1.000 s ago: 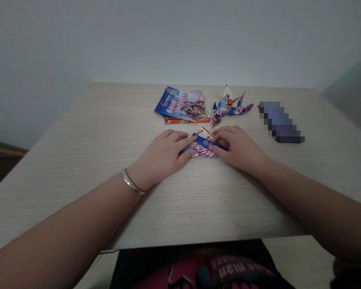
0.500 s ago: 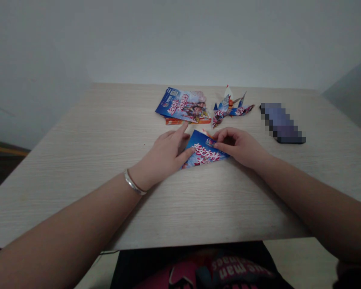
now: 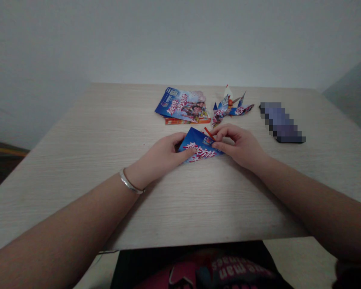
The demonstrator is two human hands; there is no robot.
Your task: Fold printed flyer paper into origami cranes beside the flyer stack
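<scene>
A folded blue printed leaflet (image 3: pixel 198 148) with white-and-red lettering is held between both hands over the middle of the table. My left hand (image 3: pixel 165 155) grips its left side, thumb on the front face and the other fingers behind. At the upper right edge, my right hand (image 3: pixel 236 144) pinches the leaflet between thumb and fingers. A narrow orange strip of its other side sticks up beside the right fingertips. Part of the leaflet behind the fingers is hidden.
Beyond the hands lies a stack of similar leaflets (image 3: pixel 183 105). To its right are folded paper pieces (image 3: pixel 231 108) with pointed tips. A dark phone (image 3: pixel 282 122), its screen pixelated, rests at the right. A wall (image 3: pixel 180 44) stands behind the pale wooden table (image 3: pixel 78 140).
My left fingers, spread out on the table before, have curled behind the leaflet. The leaflet has shifted slightly left and up, and an orange strip now shows at its upper edge.
</scene>
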